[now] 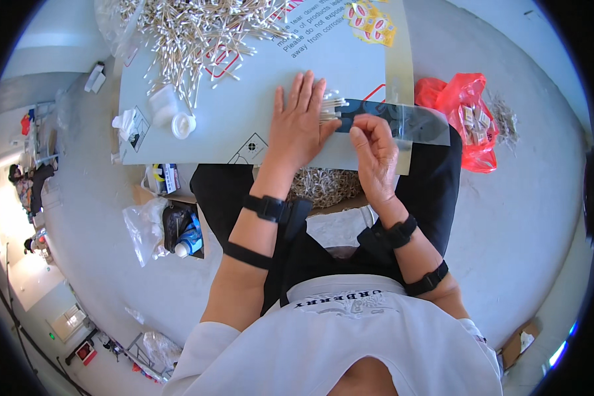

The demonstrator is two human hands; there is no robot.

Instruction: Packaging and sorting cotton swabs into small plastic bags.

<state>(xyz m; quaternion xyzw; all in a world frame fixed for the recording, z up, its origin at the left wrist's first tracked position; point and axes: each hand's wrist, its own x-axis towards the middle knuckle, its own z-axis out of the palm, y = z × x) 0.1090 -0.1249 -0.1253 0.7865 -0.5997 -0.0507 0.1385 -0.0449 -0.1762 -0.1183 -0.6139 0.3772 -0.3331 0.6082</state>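
Note:
My left hand [298,125] lies flat on the board, fingers stretched out and thumb spread to the right. Beside its fingers and thumb is a small bundle of cotton swabs [334,103], partly hidden by the hand, with white tips pointing right. The tips meet the left end of a dark, see-through plastic strip or sleeve [376,110], which runs right past the board's edge. My right hand [376,155] is closed, its thumb and curled fingers at the near edge of that plastic; what they pinch is too small to make out.
A big heap of cotton swabs [185,36] covers the board's [204,142] far left, near a small white tub [183,125]. Yellow packets [372,24] lie far right. Below are a box of swabs [323,187], a red bag [474,155] and a box with a blue bottle [190,239].

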